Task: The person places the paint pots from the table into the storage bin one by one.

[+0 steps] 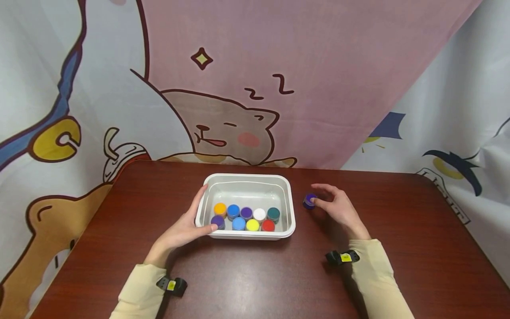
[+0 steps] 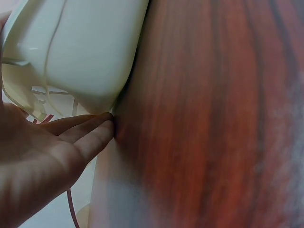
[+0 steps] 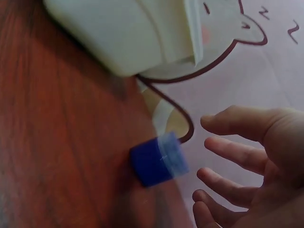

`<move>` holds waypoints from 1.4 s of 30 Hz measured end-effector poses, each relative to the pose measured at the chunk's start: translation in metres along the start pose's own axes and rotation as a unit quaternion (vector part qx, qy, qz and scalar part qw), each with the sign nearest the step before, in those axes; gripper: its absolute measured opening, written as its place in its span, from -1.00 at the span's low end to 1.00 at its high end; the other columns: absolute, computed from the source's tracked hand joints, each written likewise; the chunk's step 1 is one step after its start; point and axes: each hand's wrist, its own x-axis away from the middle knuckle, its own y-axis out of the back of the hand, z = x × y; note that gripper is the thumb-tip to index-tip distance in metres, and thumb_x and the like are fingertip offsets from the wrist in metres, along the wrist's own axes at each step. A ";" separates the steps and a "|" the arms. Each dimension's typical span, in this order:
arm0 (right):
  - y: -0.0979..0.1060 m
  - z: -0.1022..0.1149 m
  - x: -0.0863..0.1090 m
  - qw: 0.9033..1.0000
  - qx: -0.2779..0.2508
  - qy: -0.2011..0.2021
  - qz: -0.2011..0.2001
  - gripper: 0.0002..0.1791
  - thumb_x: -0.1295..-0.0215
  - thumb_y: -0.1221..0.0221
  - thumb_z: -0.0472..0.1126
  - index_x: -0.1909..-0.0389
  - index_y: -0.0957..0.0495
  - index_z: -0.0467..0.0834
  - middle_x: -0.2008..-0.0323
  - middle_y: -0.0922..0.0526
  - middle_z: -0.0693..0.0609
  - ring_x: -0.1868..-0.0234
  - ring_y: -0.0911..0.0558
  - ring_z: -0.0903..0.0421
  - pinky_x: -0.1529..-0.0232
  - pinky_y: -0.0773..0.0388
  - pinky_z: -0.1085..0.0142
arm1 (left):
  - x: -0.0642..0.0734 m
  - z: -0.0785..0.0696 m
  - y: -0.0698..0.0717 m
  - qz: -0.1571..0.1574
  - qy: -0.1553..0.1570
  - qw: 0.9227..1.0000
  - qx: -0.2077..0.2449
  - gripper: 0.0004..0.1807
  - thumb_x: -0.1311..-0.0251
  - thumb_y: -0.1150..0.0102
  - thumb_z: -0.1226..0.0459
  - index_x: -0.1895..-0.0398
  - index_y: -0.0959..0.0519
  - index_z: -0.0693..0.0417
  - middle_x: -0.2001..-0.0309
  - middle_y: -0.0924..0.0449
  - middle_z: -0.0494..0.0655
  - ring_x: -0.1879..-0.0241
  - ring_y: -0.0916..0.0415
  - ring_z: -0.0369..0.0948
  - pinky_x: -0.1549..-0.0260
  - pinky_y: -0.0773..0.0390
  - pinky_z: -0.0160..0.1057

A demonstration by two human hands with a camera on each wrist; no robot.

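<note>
A white plastic tub (image 1: 251,235) sits on the table with several small paint pots (image 1: 253,224) inside, their lids in different colours. My left hand (image 1: 183,226) holds the tub's left end, thumb over the front corner of the rim and fingers along the outer side. Seen from the left wrist, those fingertips (image 2: 107,121) reach the tub's lower edge at the table. Right of the tub stands one more paint pot (image 1: 309,201), purple on top and dark blue below. My right hand (image 1: 338,207) is beside this pot, fingers spread; the right wrist view shows a gap between them.
The dark reddish wooden table (image 1: 255,274) extends to both sides of the tub. Behind it hangs a cloth (image 1: 318,88) printed with cartoon animals. Black straps with small devices (image 1: 342,257) are worn at both wrists.
</note>
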 end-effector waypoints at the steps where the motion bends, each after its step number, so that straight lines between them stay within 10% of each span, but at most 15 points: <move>1: 0.000 -0.003 0.000 1.000 0.003 -0.005 0.004 -0.50 -0.24 -0.26 -0.33 -0.19 -0.44 -0.35 -0.14 -0.50 -0.32 -0.12 -0.51 -0.22 -0.06 -0.41 0.25 | 0.000 0.000 0.000 0.000 0.000 1.000 0.000 0.13 -0.08 -0.36 0.11 -0.54 0.26 -0.30 -0.52 0.29 0.14 -0.40 0.11 0.23 -0.19 -0.04 0.37; 15: -0.007 -0.023 -0.001 0.999 -0.042 -0.030 0.008 -0.43 -0.20 -0.30 -0.32 -0.24 -0.41 -0.35 -0.10 -0.50 -0.33 -0.06 -0.50 -0.18 0.12 -0.42 0.50 | 0.000 0.000 0.000 -0.004 -0.010 1.000 0.000 0.13 -0.09 -0.37 0.14 -0.54 0.25 -0.27 -0.52 0.28 0.15 -0.40 0.11 0.20 -0.23 0.02 0.35; 42: -0.008 -0.012 0.000 0.999 0.000 -0.001 -0.036 -0.56 -0.19 -0.33 -0.24 -0.09 -0.56 -0.26 0.05 -0.61 -0.19 0.04 -0.52 -0.03 0.02 -0.40 0.20 | -0.001 0.000 0.000 -0.006 0.002 1.000 -0.004 0.13 -0.09 -0.37 0.14 -0.54 0.25 -0.29 -0.51 0.26 0.14 -0.39 0.07 0.20 -0.23 -0.01 0.34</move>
